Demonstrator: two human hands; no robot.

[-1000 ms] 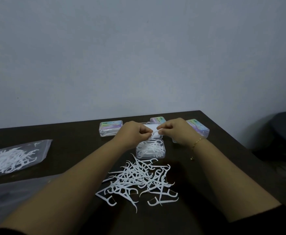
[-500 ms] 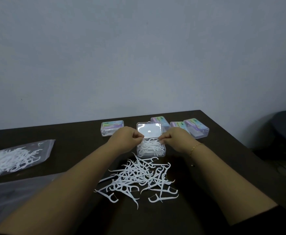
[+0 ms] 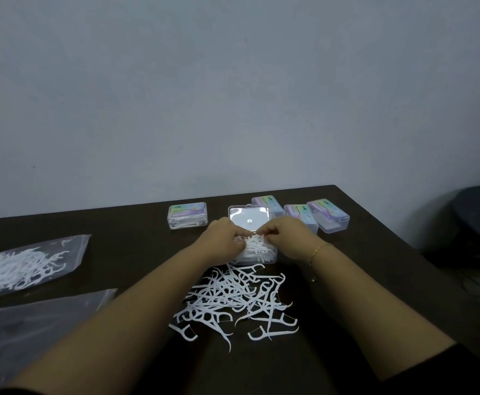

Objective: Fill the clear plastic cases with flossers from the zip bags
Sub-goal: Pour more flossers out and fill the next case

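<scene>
Both hands at the open case, dark table.

Left hand (image 3: 224, 241) and right hand (image 3: 285, 240), fingers curled, pinch white flossers (image 3: 257, 246) over the open clear case (image 3: 271, 259); its lid (image 3: 248, 219) stands open toward 12 o'clock. Loose flosser pile (image 3: 236, 297) at 6 o'clock of the case. Closed cases: one (image 3: 187, 215) at 10 o'clock, three (image 3: 328, 215) at 1–2 o'clock. Filled zip bag (image 3: 25, 265) at 9 o'clock, another bag (image 3: 33, 326) nearer, contents unclear.

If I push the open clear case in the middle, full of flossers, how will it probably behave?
The open clear case looks thin and light, so it would likely slide on the smooth dark table. Its raised lid may flop or swing. The flossers heaped above its rim would probably spill out.
</scene>
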